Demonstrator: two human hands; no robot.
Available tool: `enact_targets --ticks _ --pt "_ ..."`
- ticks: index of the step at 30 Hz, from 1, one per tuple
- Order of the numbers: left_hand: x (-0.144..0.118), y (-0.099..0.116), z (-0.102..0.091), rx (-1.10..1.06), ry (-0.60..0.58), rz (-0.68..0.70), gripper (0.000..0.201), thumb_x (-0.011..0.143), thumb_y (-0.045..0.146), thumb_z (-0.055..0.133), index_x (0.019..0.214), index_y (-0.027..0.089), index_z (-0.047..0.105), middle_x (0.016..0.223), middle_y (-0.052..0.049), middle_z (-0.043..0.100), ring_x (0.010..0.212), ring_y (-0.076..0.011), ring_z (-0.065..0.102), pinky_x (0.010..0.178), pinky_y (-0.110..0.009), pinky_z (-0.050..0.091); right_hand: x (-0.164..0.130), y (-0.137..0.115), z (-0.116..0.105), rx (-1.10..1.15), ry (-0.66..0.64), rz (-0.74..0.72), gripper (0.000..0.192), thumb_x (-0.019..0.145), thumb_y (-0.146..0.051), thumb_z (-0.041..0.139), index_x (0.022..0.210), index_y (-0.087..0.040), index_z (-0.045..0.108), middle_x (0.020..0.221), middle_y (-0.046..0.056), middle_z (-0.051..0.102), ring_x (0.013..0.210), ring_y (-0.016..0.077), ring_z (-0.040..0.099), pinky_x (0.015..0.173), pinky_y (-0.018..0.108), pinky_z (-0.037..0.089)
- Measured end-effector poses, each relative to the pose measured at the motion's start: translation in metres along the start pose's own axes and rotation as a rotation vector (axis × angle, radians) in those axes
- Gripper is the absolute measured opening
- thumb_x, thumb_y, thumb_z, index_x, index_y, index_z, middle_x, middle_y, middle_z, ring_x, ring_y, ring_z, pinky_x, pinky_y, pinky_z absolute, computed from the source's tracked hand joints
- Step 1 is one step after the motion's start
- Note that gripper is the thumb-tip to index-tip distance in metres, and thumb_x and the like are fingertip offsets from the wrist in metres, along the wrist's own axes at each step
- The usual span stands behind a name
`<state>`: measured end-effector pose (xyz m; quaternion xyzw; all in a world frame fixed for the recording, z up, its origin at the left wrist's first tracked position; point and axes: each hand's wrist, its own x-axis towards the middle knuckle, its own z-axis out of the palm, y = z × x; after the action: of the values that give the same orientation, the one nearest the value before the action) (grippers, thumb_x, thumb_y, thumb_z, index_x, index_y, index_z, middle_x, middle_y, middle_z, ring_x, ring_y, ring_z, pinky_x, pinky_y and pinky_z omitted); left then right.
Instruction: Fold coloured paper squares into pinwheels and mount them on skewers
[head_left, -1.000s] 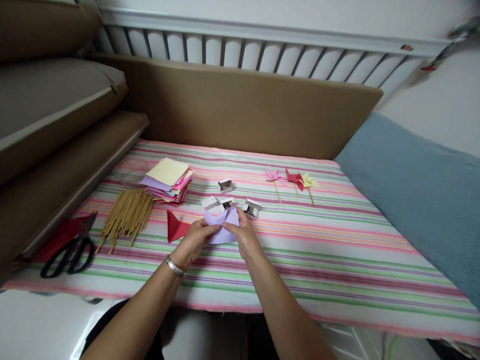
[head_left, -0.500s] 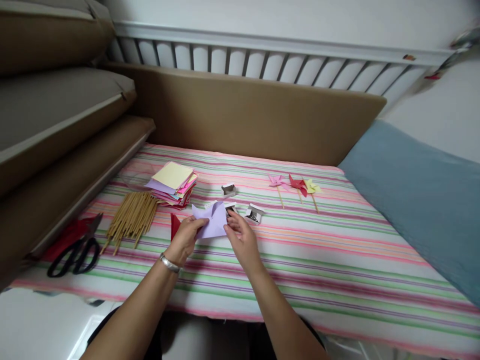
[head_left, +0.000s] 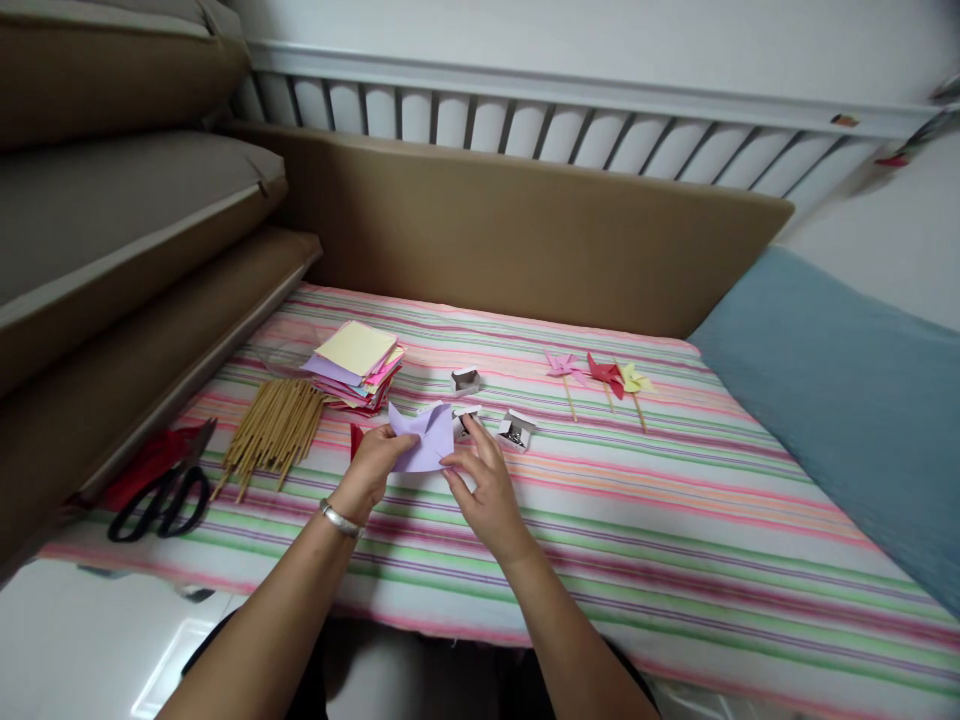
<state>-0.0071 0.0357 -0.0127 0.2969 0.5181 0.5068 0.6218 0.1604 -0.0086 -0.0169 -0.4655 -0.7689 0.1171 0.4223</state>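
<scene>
The left hand (head_left: 373, 470) pinches the lilac paper (head_left: 421, 440) at its left edge, and the right hand (head_left: 484, 480) grips its right lower edge, holding it just above the striped cloth (head_left: 675, 520). Small boxes (head_left: 516, 430), bamboo sticks (head_left: 274, 435), a paper stack (head_left: 356, 360) and three pinwheels (head_left: 604, 375) lie around.

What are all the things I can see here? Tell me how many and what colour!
lilac paper: one, pale purple, held up in both hands
paper stack: one, yellow on top, mixed colours below, left of centre
sticks: one bundle, tan, left of the stack
scissors: one, black, far left
red paper: one, mostly hidden behind the left hand
small boxes: at least three, white, near the middle
pinwheels: three, pink, red, yellow, right of centre
striped cloth: one, pink and green
blue cushion: one, right
left hand: pinching the paper, bracelet on wrist
right hand: fingers on the paper's edge
</scene>
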Motion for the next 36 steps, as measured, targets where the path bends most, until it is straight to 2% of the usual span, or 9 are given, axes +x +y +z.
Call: enact_targets --ticks 7,11,14,19,31,36 --pt "0.000 -0.005 0.005 0.126 -0.019 0.071 0.026 0.048 0.022 0.073 0.071 0.010 0.070 0.064 -0.004 0.069 0.058 -0.0163 0.060 0.061 -0.026 0.043 0.001 0.001 -0.003 -0.008 -0.001 0.035 0.013 0.084 -0.021 0.053 0.085 -0.022 0.066 0.140 0.009 0.041 0.132 0.0247 0.032 0.106 0.047 0.030" --pt "-0.002 -0.007 0.008 0.258 -0.098 0.059 0.022 0.051 0.020 0.070 0.070 0.010 0.070 0.062 -0.003 0.069 0.056 -0.0156 0.059 0.058 -0.025 0.041 0.002 0.001 -0.005 0.005 -0.009 0.059 0.014 0.084 -0.022 0.055 0.082 -0.024 0.068 0.140 0.006 0.041 0.135 0.0256 0.026 0.103 0.048 0.033" --pt "-0.005 -0.008 0.011 0.330 -0.182 0.050 0.020 0.053 0.020 0.069 0.071 0.010 0.071 0.062 -0.003 0.069 0.057 -0.0163 0.059 0.058 -0.025 0.041 0.003 0.002 -0.004 -0.006 -0.008 0.066 0.011 0.081 -0.021 0.059 0.079 -0.024 0.069 0.142 0.005 0.040 0.136 0.0271 0.023 0.105 0.050 0.030" --pt "-0.010 -0.006 0.014 0.303 -0.273 -0.002 0.021 0.052 0.020 0.070 0.070 0.010 0.072 0.061 -0.003 0.069 0.054 -0.0148 0.057 0.057 -0.024 0.040 0.004 0.004 -0.001 -0.010 -0.016 0.104 0.003 0.076 -0.020 0.065 0.074 -0.022 0.067 0.144 0.004 0.037 0.137 0.0286 0.021 0.107 0.051 0.025" --pt "-0.010 -0.004 0.011 0.261 -0.294 -0.080 0.021 0.048 0.019 0.073 0.067 0.010 0.072 0.056 -0.002 0.066 0.051 -0.0126 0.054 0.055 -0.023 0.038 0.003 0.002 0.000 -0.035 -0.061 0.095 0.009 0.081 -0.017 0.056 0.077 -0.020 0.064 0.141 0.008 0.041 0.137 0.0263 0.022 0.107 0.050 0.026" --pt "-0.008 -0.006 0.008 0.253 -0.332 -0.106 0.022 0.051 0.023 0.074 0.069 0.009 0.072 0.056 -0.003 0.065 0.051 -0.0123 0.054 0.052 -0.023 0.035 0.003 0.003 0.000 -0.037 -0.053 0.121 0.007 0.080 -0.019 0.058 0.076 -0.020 0.064 0.139 0.009 0.045 0.136 0.0270 0.023 0.107 0.050 0.027"
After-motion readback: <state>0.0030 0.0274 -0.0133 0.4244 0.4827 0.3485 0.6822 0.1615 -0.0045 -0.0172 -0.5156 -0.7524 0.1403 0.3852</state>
